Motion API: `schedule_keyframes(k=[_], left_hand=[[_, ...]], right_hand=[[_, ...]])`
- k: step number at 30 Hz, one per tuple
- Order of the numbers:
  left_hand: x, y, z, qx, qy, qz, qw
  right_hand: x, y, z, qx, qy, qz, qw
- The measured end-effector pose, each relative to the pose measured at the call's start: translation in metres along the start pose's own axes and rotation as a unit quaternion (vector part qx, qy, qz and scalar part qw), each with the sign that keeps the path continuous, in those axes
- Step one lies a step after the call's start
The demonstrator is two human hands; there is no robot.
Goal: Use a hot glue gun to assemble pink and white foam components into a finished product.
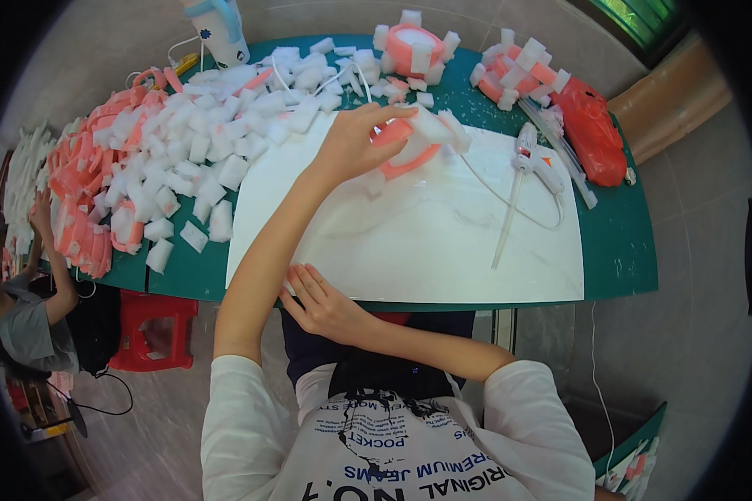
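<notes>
My left hand [361,144] reaches to the far part of a white board [443,250]. Its thumb and fingers are closed round a pink foam ring [398,169] with white foam blocks stuck on it. My right hand [324,311] rests at the board's near edge, below my left forearm. Its fingers lie stretched out with nothing in them. A white glue gun [524,154] with a clear glue stick lies on the right of the board, and its cable loops toward the ring.
White foam blocks [196,146] and pink foam rings [83,171] are heaped on the green table [622,250]. Two block-studded rings [414,52] [518,71], a red plastic bag [591,134] and a tumbler [219,33] stand behind. Left are a red stool [159,330] and another person's arm [52,259].
</notes>
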State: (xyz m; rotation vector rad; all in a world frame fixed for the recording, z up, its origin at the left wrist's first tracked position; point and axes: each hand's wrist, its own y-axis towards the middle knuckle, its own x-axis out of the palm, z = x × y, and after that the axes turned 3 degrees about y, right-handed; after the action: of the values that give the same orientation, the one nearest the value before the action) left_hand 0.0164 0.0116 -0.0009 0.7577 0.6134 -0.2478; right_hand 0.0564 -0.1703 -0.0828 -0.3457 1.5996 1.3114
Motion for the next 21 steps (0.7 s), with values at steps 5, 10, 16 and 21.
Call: schedule_keyframes(k=[5, 10, 16, 21], left_hand=[[-0.002, 0.0, 0.0, -0.012, 0.0, -0.003, 1.0], [0.001, 0.008, -0.004, -0.012, -0.019, -0.002, 1.0], [-0.004, 0.011, -0.007, -0.012, -0.021, -0.012, 1.0], [-0.008, 0.011, -0.007, 0.006, -0.011, -0.021, 1.0]], right_hand=[[-0.011, 0.023, 0.005, 0.109, 0.238, 0.023, 0.965], [0.027, 0.038, 0.04, 0.148, 0.269, 0.1, 0.946], [0.068, 0.066, 0.111, 0.206, 0.136, 0.185, 0.951], [0.09, 0.085, 0.143, 0.322, 0.094, 0.073, 0.939]])
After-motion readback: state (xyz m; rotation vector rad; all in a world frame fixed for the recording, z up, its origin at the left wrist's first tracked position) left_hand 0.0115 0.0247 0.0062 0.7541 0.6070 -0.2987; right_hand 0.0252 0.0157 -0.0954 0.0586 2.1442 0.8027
